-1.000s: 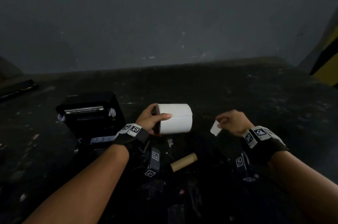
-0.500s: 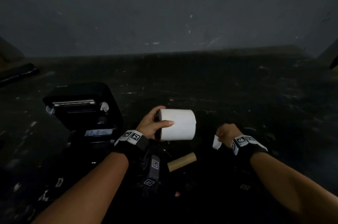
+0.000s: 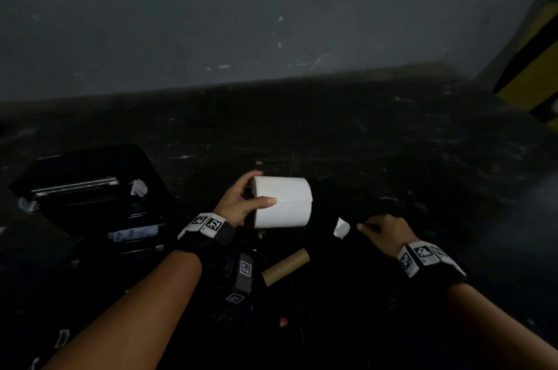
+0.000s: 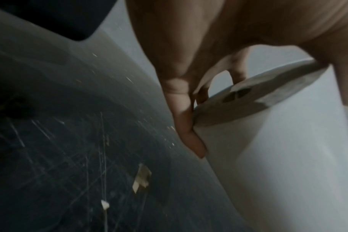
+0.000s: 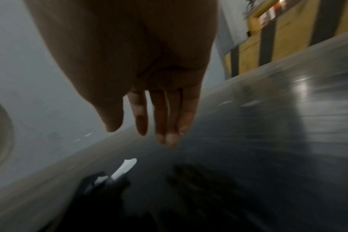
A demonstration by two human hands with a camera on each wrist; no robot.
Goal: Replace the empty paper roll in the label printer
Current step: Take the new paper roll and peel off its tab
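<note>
My left hand (image 3: pixel 259 190) grips a full white paper roll (image 3: pixel 283 203) by its near end, held on its side above the dark surface; in the left wrist view my fingers (image 4: pixel 189 133) curl over the roll (image 4: pixel 278 149) rim. The black label printer (image 3: pixel 90 197) sits at the left with its lid open. A brown empty cardboard core (image 3: pixel 285 267) lies between my forearms. My right hand (image 3: pixel 370 226) hovers low at the right, its fingers (image 5: pixel 161 125) straight and holding nothing. A small white paper scrap (image 3: pixel 341 227) sits just left of its fingertips, apart from them.
The dark scratched surface (image 3: pixel 392 158) runs back to a grey wall (image 3: pixel 271 22). A yellow and black striped barrier (image 3: pixel 531 67) stands at the far right. Small paper bits (image 4: pixel 141 177) lie scattered. A black strap with marker tags (image 3: pixel 244 273) lies near the core.
My right hand pinched the white scrap before; now its fingers have straightened and the scrap is free of them. My left hand keeps its hold on the roll.
</note>
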